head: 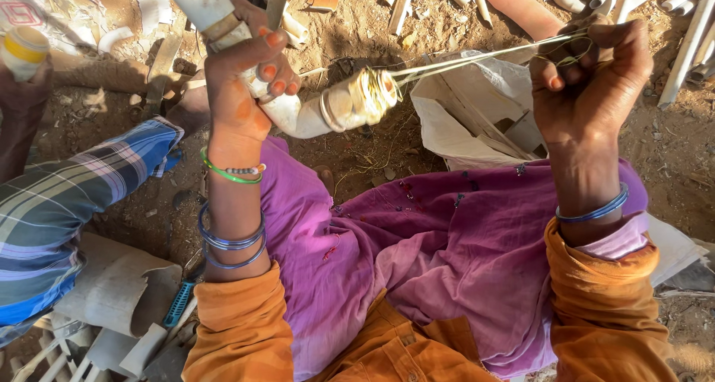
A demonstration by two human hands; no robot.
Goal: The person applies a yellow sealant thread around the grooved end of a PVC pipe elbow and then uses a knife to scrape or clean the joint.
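- The left hand (249,73) is wrapping its fingers tightly around a white plastic pipe elbow (313,110), gripping it at the bend, with the pipe running up and away past the knuckles.
- The right hand (592,69) is closing into a fist on a bundle of yellowish thread (477,56), pulling the strands taut, well apart from the left hand.
- The thread is stretching in a straight line from the right fist to the threaded end of the elbow (370,95), where it is winding around in a thick coil.
- The elbow's wound end is pointing toward the right hand, lying between the two hands but much nearer the left.
- Blue bangles (231,242) are sitting on both wrists, above orange sleeves, over a purple cloth (417,248) covering the lap.
- A white sack (477,118) is lying open on the dirt ground, just beneath the stretched thread.
- At the left edge, another person's checked sleeve (67,196) is reaching in, and their hand (22,77) is holding a small yellow-topped container (22,47).
- White pipe offcuts (685,24) are lying scattered on the ground (663,144) at the far right.
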